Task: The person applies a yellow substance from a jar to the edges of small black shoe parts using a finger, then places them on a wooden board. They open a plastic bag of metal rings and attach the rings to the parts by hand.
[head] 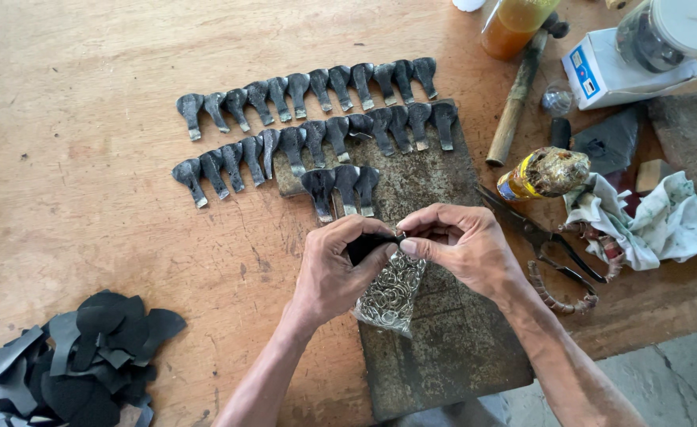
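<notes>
Hands close together over a dark worn mat [443, 348] on the wooden surface [88, 158], left hand [334, 273] pinched shut on a small black leather piece [362, 247], right hand [463, 243] fingertips closed at its edge, clear bag of small metal rings [392, 296] just beneath, rows of finished black leather tabs [317, 119] beyond.

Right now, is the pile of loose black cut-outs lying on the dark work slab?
No, the black cut-outs lie on the bare wooden table, left of the slab.

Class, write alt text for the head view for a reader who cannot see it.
Left hand and right hand pinch a small black piece above a clear bag of metal rings. Rows of dark folded pieces lie on the wooden table.
</notes>
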The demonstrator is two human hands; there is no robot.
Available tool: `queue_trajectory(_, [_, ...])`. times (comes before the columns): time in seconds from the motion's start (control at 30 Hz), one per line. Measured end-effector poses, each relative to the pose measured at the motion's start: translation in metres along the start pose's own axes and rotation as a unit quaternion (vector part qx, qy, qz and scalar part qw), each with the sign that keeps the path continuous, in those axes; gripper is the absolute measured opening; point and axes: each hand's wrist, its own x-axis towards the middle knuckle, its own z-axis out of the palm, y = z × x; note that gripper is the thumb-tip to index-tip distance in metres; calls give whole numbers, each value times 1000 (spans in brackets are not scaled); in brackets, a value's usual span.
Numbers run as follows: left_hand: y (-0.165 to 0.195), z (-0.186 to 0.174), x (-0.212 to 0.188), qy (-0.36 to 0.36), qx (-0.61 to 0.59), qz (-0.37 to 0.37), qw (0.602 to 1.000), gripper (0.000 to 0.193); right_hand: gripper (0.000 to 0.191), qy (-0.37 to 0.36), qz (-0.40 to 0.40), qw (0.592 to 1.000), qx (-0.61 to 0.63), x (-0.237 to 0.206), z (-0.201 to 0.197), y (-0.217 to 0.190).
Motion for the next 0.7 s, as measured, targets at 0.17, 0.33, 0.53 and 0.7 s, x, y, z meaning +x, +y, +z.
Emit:
queue_trajectory(0.17, [-2, 1, -1, 0, -9, -5, 1000, 17, 31, -4, 4, 999, -43, -3, 6, -3])
queue_trajectory(0.33, [-2, 0, -1, -2, -32, -15, 999, 15, 29, -8, -8, 1000, -3, 1, 9, 1])
queue_trajectory(0.53, [5, 3, 5, 3, -47, -75, 996, 15, 29, -14, -3, 998, 57, 1, 3, -2])
queue_trajectory(0.7, [10, -1, 6, -6, -28, -76, 997, 16, 28, 5, 35, 998, 43, 0, -1, -5])
